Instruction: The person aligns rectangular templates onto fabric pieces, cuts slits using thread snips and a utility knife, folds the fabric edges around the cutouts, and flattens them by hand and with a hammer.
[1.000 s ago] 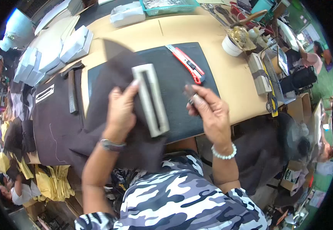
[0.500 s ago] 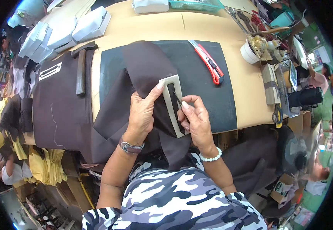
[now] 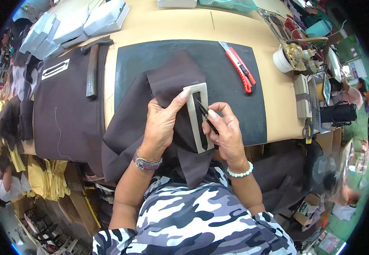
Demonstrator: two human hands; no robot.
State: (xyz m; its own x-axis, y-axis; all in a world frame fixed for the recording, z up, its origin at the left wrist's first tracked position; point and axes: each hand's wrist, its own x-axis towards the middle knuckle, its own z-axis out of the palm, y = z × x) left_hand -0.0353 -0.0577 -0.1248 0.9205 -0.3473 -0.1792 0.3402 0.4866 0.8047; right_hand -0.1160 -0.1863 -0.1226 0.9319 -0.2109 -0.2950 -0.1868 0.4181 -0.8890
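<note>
My left hand (image 3: 160,123) is closed on dark brown fabric (image 3: 174,76), its thumb pressing the upper left edge of a pale rectangular frame (image 3: 194,125). The frame lies against the fabric around a long dark slot. My right hand (image 3: 226,134) grips a slim black pointed tool (image 3: 205,113), tweezers or small snips, I cannot tell which. Its tip sits over the upper part of the slot. Whether the tip touches the cloth is unclear. Beneath the hands is a dark cutting mat (image 3: 129,55), with a red utility knife (image 3: 240,68) lying at its upper right.
A hammer (image 3: 92,70) rests on more brown fabric (image 3: 72,112) at left, near another pale slotted frame (image 3: 55,69). White boxes (image 3: 107,18) stand at the back left. On the right are a white pot (image 3: 282,59) and scissors (image 3: 307,128). Other people appear at both edges.
The tool has shifted up along the slot and more of it shows from my right hand. My left hand keeps its hold on fabric and frame. The whole view has shifted slightly.
</note>
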